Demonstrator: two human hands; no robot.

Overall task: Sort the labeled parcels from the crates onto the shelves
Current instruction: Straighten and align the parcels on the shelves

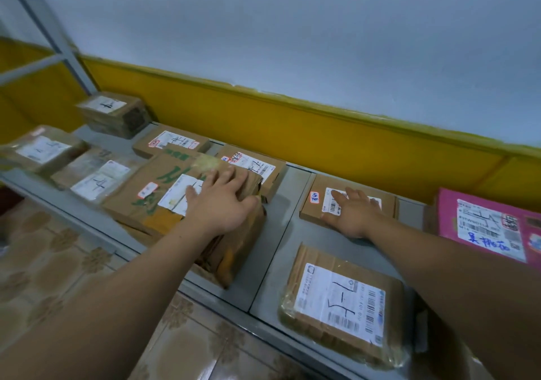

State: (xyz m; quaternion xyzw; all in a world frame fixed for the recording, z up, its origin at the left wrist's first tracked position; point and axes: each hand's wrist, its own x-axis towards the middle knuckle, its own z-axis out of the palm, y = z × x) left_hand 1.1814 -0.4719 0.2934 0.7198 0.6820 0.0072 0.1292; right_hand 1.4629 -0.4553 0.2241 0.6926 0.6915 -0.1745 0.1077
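My left hand [222, 201] lies flat, fingers spread, on top of a large brown cardboard parcel [164, 201] with green print and a white label, which sits on the grey metal shelf [281, 250]. My right hand [354, 215] rests with straight fingers on a small flat brown parcel [317, 204] further right, partly covering its barcode label. Close to the shelf's front edge lies a tape-wrapped brown parcel [339, 303] marked with handwritten digits. A pink parcel [491, 224] sits at the far right.
Several more labelled brown parcels [96, 174] crowd the shelf's left half, one small box [112, 113] by the grey upright post [49, 28]. A yellow and white wall [322, 133] backs the shelf. Patterned floor tiles [52, 262] lie below left.
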